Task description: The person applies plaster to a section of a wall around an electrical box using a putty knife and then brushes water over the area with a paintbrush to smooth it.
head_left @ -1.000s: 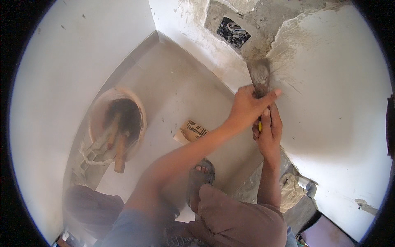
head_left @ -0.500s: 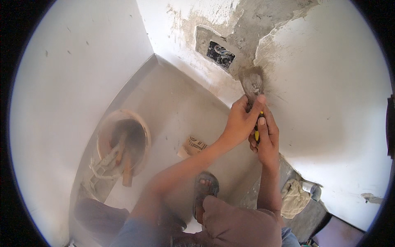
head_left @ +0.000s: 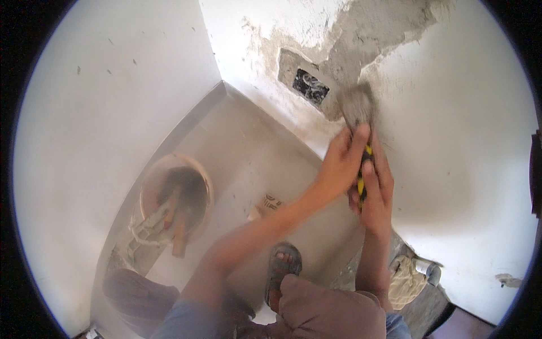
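Both my hands grip a scraper with a wide, dusty metal blade (head_left: 355, 103) and a black-and-yellow handle (head_left: 361, 187). My left hand (head_left: 339, 166) is wrapped round its upper part, thumb pointing toward the blade. Lower on the handle, my right hand (head_left: 377, 198) is closed round it. The blade, blurred, lies at the rough grey edge of broken plaster (head_left: 384, 28) on the wall, just right of a square recess (head_left: 310, 85) with wires inside.
On the floor (head_left: 226, 130) at left stands a pale bucket (head_left: 209, 192) holding wooden-handled tools (head_left: 179, 237). A cardboard scrap (head_left: 262, 206) lies behind my left forearm. My sandalled foot (head_left: 285, 260) is below; a beige cloth (head_left: 403, 282) lies by a pipe (head_left: 432, 271) at lower right.
The view has shifted, so the recess and bucket sit lower in the picture. Against the wall, the scraper and both hands have moved up, bringing the blade closer alongside the recess.
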The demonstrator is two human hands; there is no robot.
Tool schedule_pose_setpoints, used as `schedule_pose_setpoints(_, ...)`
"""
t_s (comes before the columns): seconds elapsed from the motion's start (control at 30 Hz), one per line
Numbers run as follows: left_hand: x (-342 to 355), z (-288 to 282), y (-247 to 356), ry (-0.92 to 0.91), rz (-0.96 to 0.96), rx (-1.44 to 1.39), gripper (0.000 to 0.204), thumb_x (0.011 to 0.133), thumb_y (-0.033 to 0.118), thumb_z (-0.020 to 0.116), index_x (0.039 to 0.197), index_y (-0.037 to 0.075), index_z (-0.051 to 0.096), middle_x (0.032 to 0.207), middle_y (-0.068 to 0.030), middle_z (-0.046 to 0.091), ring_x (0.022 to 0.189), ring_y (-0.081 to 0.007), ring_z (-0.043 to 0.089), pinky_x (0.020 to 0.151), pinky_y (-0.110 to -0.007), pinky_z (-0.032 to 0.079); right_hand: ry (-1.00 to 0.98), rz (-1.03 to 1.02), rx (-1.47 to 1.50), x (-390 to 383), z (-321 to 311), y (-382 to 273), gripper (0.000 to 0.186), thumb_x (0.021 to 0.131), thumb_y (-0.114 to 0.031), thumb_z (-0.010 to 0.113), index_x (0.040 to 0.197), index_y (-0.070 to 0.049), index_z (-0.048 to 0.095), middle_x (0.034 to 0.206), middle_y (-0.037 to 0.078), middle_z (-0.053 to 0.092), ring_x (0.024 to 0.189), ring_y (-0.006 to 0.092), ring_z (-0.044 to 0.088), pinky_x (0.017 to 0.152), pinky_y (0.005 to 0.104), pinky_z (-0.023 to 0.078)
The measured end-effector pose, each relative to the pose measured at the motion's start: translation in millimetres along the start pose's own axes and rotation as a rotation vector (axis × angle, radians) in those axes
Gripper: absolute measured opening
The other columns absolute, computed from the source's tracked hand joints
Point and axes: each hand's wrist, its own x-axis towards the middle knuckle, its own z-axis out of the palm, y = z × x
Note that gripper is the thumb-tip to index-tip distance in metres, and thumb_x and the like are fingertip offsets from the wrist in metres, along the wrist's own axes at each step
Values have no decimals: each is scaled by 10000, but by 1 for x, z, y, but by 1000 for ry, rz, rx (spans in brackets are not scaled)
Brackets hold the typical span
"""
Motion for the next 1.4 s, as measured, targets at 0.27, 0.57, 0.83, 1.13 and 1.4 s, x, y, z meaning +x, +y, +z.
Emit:
schedule_pose_setpoints(0.27, 6, -10, 21, 2, -84, 78, 567, 1041, 562, 476, 1033, 10, 605, 920, -61, 591, 885, -132, 537, 758, -291, 478, 10, -87, -3, 30, 22, -6, 502, 1084, -220, 445, 1553, -54, 374, 1036, 42, 656, 561, 35, 429, 475, 197, 382)
schedule_pose_setpoints(0.57, -4, -16, 32, -50, -165, 14, 567, 1063, 527, 448, 1186, -5, 602, 1011, -99, 626, 953, -134, 552, 852, -288, 479, 35, -105, -96, 22, 27, 1, 494, 1089, -209, 421, 1551, -42, 369, 1380, 130, 591, 622, 43, 469, 514, 207, 402)
schedule_pose_setpoints(0.83, -2, -14, 34, -15, -19, 156, 487, 1071, 505, 451, 1074, 36, 585, 886, -18, 571, 790, -76, 522, 669, -235, 472, 61, -127, -59, 17, 31, -2, 491, 1096, -225, 413, 1556, -60, 361, 1304, 102, 621, 597, 36, 445, 495, 213, 399)
schedule_pose_setpoints(1.13, 17, -20, 36, -56, 11, 5, 483, 1075, 506, 439, 1013, 46, 570, 862, 11, 550, 765, -60, 503, 624, -235, 463, 51, -233, -113, 33, 34, -1, 497, 1108, -279, 390, 1572, -107, 342, 1033, 62, 657, 520, 18, 418, 421, 182, 350)
schedule_pose_setpoints(1.4, 16, -21, 32, -11, -22, -5, 547, 1067, 545, 421, 1005, 24, 577, 845, -12, 569, 773, -72, 510, 644, -244, 474, 42, -174, -128, 37, 35, -2, 489, 1099, -223, 373, 1546, -25, 362, 1423, 181, 515, 1201, 242, 491, 995, 325, 376)
